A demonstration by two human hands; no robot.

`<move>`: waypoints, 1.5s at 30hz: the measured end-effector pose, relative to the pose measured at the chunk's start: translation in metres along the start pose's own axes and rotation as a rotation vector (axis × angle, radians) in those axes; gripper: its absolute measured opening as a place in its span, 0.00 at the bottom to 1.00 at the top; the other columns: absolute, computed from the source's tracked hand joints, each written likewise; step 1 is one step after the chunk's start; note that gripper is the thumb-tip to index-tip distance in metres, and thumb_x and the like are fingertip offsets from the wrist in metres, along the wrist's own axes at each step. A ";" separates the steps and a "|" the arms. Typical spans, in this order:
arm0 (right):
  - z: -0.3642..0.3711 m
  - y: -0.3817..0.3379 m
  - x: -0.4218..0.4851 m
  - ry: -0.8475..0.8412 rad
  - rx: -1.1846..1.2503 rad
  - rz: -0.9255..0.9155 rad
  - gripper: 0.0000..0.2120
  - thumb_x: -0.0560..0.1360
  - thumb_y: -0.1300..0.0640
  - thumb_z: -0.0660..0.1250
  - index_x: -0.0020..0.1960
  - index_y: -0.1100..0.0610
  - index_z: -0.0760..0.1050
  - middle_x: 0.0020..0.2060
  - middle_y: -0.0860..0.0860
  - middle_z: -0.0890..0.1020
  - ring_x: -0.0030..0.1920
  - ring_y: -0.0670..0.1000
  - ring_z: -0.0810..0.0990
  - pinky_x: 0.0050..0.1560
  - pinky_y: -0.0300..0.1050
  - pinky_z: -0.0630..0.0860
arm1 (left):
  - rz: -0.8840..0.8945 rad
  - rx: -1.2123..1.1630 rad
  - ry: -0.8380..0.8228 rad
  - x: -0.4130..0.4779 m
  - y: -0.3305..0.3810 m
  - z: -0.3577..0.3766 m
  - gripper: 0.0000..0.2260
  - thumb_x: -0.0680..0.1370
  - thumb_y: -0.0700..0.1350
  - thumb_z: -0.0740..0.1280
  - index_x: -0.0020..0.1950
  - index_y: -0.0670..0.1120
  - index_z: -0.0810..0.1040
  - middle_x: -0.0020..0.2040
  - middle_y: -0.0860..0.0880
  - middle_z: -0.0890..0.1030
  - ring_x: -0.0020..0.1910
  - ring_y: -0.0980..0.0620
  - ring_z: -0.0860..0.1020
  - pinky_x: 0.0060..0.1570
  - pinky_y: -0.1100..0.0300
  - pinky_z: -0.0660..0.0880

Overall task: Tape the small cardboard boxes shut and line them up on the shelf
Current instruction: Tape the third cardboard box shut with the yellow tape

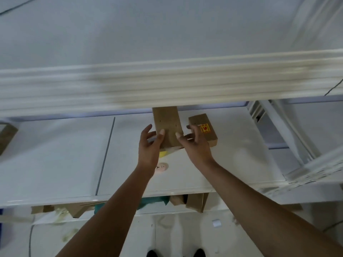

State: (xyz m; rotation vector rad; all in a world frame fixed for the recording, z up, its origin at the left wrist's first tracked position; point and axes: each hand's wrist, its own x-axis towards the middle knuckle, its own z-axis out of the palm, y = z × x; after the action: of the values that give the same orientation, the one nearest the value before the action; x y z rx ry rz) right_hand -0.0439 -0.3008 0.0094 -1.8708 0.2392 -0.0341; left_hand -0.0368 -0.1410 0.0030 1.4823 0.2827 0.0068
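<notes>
A small brown cardboard box (168,123) stands on the white shelf (241,160), its top hidden behind the shelf board above. My left hand (149,145) grips its left side, thumb on the front face. My right hand (194,145) grips its right side, thumb also on the front. A second cardboard box (203,127) with a red and yellow label lies just to the right, behind my right hand's fingers. Something yellow (163,154) shows under the held box's lower edge.
The upper shelf board (167,86) hangs low over the boxes. Another cardboard box (6,138) sits at the far left edge. A round pinkish sticker (161,167) lies on the shelf. Below the shelf, flattened cardboard pieces (196,202) and teal material (152,201) lie on a lower level.
</notes>
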 end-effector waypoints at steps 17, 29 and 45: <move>0.065 -0.028 -0.036 -0.305 0.310 0.250 0.15 0.77 0.52 0.76 0.61 0.54 0.79 0.52 0.51 0.87 0.50 0.50 0.87 0.44 0.47 0.85 | 0.030 0.121 -0.063 -0.008 0.019 -0.094 0.21 0.80 0.59 0.71 0.68 0.49 0.80 0.58 0.52 0.86 0.54 0.52 0.85 0.51 0.56 0.84; 0.097 -0.019 -0.048 -0.322 0.364 0.350 0.17 0.76 0.53 0.78 0.62 0.55 0.79 0.53 0.52 0.88 0.51 0.53 0.88 0.46 0.47 0.84 | -0.021 0.073 -0.139 -0.019 0.003 -0.132 0.17 0.83 0.55 0.69 0.71 0.53 0.79 0.59 0.53 0.86 0.56 0.54 0.85 0.49 0.61 0.83; 0.116 0.006 -0.007 -0.035 -0.345 -0.077 0.12 0.80 0.58 0.68 0.62 0.50 0.80 0.59 0.49 0.79 0.58 0.49 0.79 0.57 0.44 0.76 | -0.136 0.254 0.017 0.026 -0.029 -0.156 0.13 0.86 0.56 0.63 0.65 0.50 0.78 0.53 0.52 0.83 0.50 0.55 0.81 0.45 0.61 0.76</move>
State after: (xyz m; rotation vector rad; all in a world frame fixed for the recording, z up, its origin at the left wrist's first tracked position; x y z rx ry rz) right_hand -0.0354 -0.1920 -0.0321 -2.2221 0.1550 -0.0129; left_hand -0.0469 0.0141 -0.0398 1.7122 0.4093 -0.1305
